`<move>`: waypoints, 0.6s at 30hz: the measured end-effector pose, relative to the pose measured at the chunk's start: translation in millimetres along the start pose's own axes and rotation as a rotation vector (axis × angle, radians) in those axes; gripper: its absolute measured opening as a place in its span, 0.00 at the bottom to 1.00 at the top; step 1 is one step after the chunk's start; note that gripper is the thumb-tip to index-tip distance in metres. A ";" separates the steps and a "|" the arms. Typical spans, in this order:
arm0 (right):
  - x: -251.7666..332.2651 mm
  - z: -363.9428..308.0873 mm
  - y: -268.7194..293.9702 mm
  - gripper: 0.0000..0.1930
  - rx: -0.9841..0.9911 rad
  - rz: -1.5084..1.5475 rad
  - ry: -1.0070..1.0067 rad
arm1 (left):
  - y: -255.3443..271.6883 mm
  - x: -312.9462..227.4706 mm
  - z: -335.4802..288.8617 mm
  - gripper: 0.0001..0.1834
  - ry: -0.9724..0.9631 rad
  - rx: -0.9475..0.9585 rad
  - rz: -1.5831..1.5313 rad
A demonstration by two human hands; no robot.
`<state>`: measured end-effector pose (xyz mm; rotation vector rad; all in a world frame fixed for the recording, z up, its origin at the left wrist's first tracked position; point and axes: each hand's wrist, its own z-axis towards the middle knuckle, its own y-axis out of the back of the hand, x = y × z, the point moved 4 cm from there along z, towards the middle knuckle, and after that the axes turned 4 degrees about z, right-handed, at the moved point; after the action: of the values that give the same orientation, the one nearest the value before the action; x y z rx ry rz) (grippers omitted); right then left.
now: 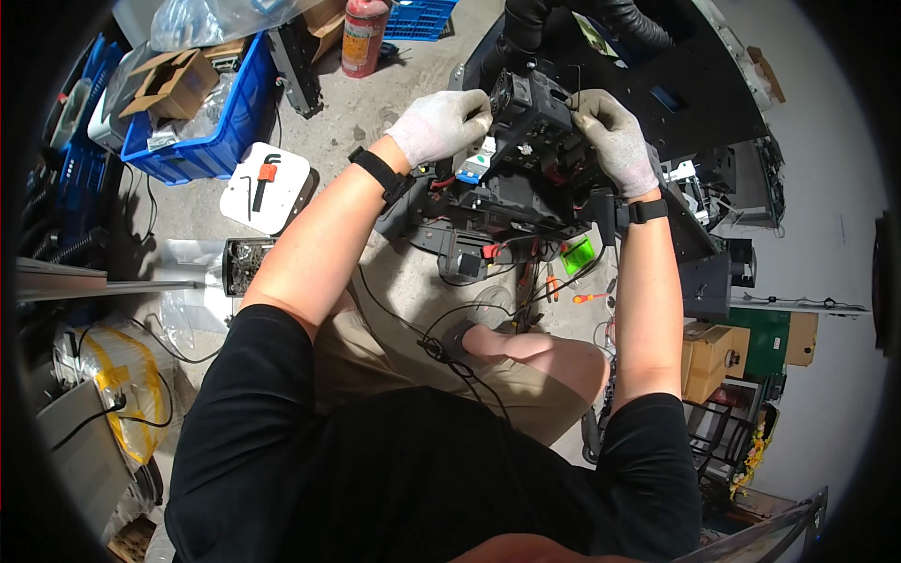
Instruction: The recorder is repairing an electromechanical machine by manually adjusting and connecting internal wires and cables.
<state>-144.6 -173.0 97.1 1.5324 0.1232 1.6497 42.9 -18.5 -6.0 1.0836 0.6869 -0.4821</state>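
A black machine assembly (526, 178) with brackets, wiring and a blue-and-white part stands in front of me on the floor. My left hand (443, 126), in a pale work glove, is closed at the upper left of its black housing (540, 103), fingertips pressed to the edge. At the housing's right side my gloved right hand (615, 139) is closed in a pinch. A thin, dark bent rod (578, 77), apparently a hex key, rises from its fingers; the lower end is hidden.
On the left, a white stool (266, 192) bears a hex key and an orange-and-black tool. Beyond it is a blue crate (211, 141) with a cardboard box. A red cylinder (363, 39) stands farther back. Cables (432, 345), screwdrivers (589, 298) and a green tray (579, 254) lie near my legs.
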 end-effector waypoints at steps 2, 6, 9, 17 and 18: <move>-2.0 0.3 1.3 0.06 0.007 -0.007 0.002 | 2.0 -2.7 -0.9 0.14 -0.039 -0.063 0.065; 0.3 1.1 -0.8 0.05 0.013 0.012 0.008 | -1.7 6.8 2.1 0.14 -0.031 0.034 -0.074; -0.1 0.4 -0.5 0.05 0.002 -0.015 -0.012 | -3.9 7.7 1.4 0.14 -0.031 0.033 -0.119; 2.9 0.5 -1.5 0.04 0.010 -0.002 -0.016 | -6.7 11.0 1.8 0.15 -0.015 0.039 -0.153; 3.5 0.5 -1.8 0.04 0.013 0.003 -0.021 | -5.8 11.1 1.3 0.14 -0.027 0.025 -0.133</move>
<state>-142.8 -170.0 98.9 1.5599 0.1203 1.6380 47.2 -22.4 -17.3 1.0578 0.7337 -0.6197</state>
